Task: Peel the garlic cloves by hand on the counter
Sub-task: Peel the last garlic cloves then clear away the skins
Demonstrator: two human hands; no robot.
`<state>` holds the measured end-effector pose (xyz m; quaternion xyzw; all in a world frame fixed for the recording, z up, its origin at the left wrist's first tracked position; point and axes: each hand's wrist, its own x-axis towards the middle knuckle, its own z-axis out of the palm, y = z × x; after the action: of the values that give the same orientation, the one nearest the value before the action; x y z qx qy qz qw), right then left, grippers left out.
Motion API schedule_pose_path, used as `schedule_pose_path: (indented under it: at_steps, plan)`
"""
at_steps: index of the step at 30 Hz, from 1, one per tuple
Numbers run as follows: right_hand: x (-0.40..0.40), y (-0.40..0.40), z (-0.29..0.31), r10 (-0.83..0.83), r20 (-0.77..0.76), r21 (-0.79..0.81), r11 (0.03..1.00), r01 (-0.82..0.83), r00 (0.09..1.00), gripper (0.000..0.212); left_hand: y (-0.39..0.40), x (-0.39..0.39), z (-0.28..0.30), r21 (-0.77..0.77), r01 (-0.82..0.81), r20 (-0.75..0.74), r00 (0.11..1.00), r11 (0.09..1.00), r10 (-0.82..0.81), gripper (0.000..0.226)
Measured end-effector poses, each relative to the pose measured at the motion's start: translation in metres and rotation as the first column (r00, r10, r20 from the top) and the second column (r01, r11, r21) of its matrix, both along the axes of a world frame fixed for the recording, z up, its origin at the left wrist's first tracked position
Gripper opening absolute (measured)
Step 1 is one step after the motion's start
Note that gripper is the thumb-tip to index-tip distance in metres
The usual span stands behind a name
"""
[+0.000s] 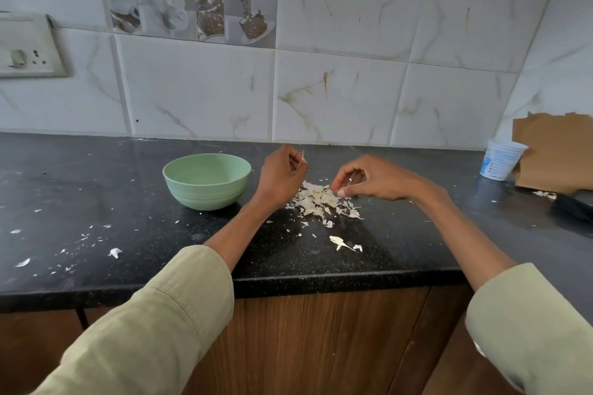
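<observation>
A pile of white garlic skins lies on the black counter between my hands. My left hand is raised just left of the pile with its fingers curled; a thin sliver of skin sticks up from its fingertips. My right hand hovers over the pile's right side, fingers curled, its fingertips touching the skins; whether it holds a clove is hidden. A pale green bowl stands to the left of my left hand. Its inside looks empty from this angle.
Loose skin scraps lie nearer the counter's front edge, and smaller bits are scattered at the left. A white plastic tub and torn cardboard stand at the far right. A dark object lies at the right edge. Tiled wall behind.
</observation>
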<state>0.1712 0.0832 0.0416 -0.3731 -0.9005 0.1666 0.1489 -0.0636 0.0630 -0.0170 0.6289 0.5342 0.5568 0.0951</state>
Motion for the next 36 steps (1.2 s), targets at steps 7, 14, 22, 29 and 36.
schedule_pose_path:
  at_steps: [7,14,22,29,36]
  plan:
    - [-0.001,-0.06,0.008,0.191,0.077,-0.268,0.949,-0.164,0.978,0.024,0.001,0.001,-0.001,-0.001,-0.017,-0.025,1.0,1.0,0.017,0.003]
    - [-0.012,-0.065,-0.004,0.208,0.079,-0.216,0.958,-0.187,0.975,0.014,0.002,-0.002,-0.002,0.013,-0.03,-0.046,0.998,0.999,0.031,0.003]
    - [-0.019,-0.043,-0.019,0.062,0.028,-0.021,0.998,-0.062,0.998,0.018,0.0,-0.002,-0.002,0.008,-0.041,-0.061,0.997,0.999,0.042,0.005]
    - [-0.012,-0.034,-0.026,0.013,-0.087,0.012,1.0,-0.012,0.996,0.015,0.001,-0.002,-0.002,0.008,-0.04,-0.072,0.997,0.999,0.041,0.005]
    - [-0.009,-0.036,-0.024,-0.08,-0.139,0.178,0.978,0.104,0.987,0.01,0.003,-0.001,-0.003,0.0,-0.045,-0.082,0.996,0.999,0.045,0.007]
